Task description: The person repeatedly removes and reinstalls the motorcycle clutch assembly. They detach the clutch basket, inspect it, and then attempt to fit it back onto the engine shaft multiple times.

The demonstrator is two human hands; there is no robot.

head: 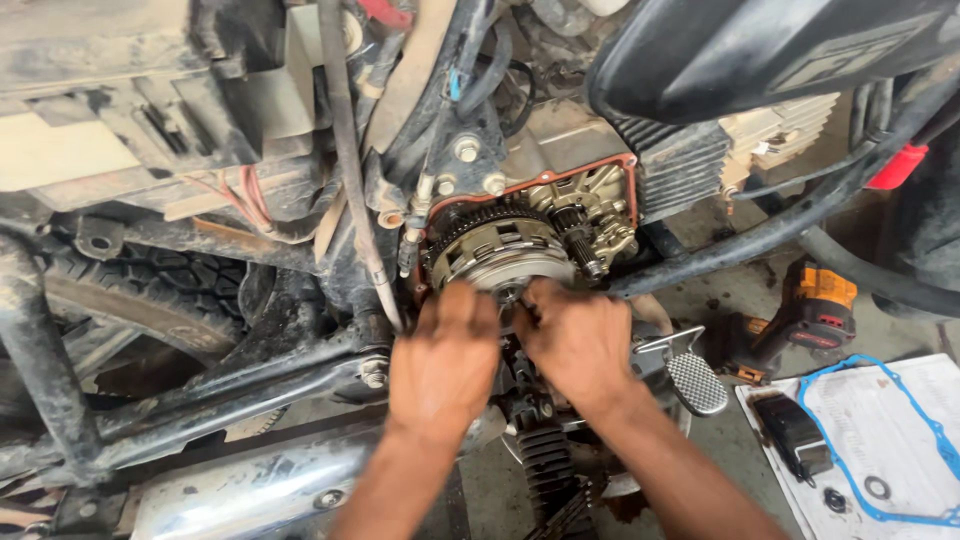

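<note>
1. The clutch assembly (505,255), a round metal drum ringed by a toothed gear, sits in the opened side of the motorcycle engine (570,190), inside the orange-edged casing at the middle of the view.
2. The left hand (445,355) rests against the lower left edge of the clutch, fingers curled onto its rim; whether it actually grips anything I cannot tell.
3. The right hand (575,335) meets it at the lower centre of the clutch, fingers bent inward and closed on the hub area, the fingertips hidden.
4. Just right of the clutch, a small splined shaft (580,245) and gears stand exposed.
5. Below the right wrist juts a ridged brake pedal (697,383).
6. On the floor to the right lie an orange-and-black power tool (815,305) and a white sheet (890,420) carrying a blue gasket (935,435).
7. At the left shows a tyre (130,270), with a chrome exhaust (250,490) below.
</note>
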